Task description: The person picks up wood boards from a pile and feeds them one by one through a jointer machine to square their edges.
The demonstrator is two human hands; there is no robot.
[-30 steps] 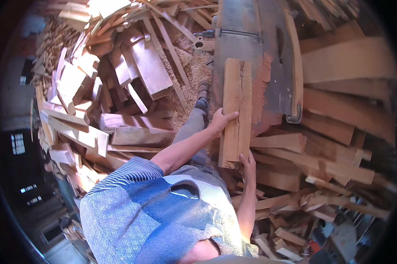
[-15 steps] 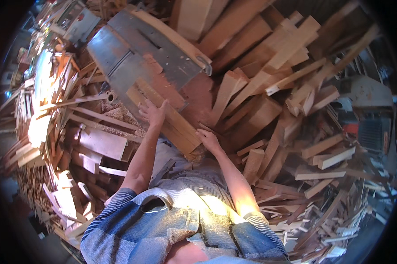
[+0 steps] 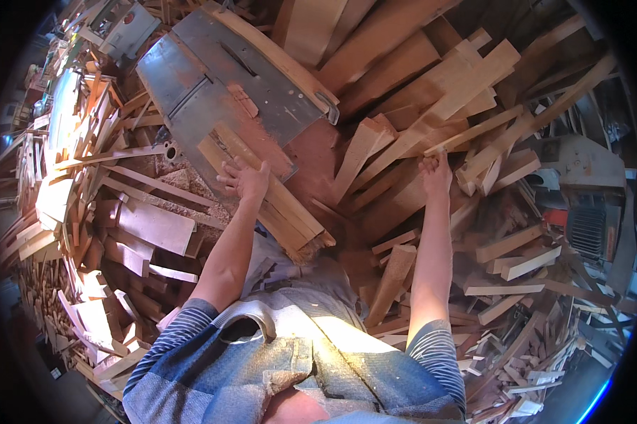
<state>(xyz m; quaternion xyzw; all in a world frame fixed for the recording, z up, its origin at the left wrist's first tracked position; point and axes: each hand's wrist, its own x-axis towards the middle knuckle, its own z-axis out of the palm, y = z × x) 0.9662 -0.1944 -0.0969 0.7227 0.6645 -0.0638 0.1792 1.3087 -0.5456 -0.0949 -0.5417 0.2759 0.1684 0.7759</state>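
My left hand (image 3: 245,180) lies with spread fingers on top of some long, narrow wooden boards (image 3: 294,218) set side by side. These boards rest partly on the grey metal machine table (image 3: 269,88), and their near ends jut toward my body. Out to the right, my right hand (image 3: 435,174) has its fingers curled around the near end of a thin wooden strip (image 3: 477,131) on the stacked timber. Its fingertips are partly hidden. Reddish sawdust (image 3: 262,138) covers part of the metal table.
Thick timber pieces (image 3: 382,67) are heaped at the far right. Offcuts (image 3: 156,222) pile up on the left. A grey machine with a ribbed motor (image 3: 591,227) stands at the right. A loose wooden block (image 3: 392,283) leans below my right forearm.
My right hand has left the near end of the boards and moved right and away to the thin strip. My left hand stays on the boards.
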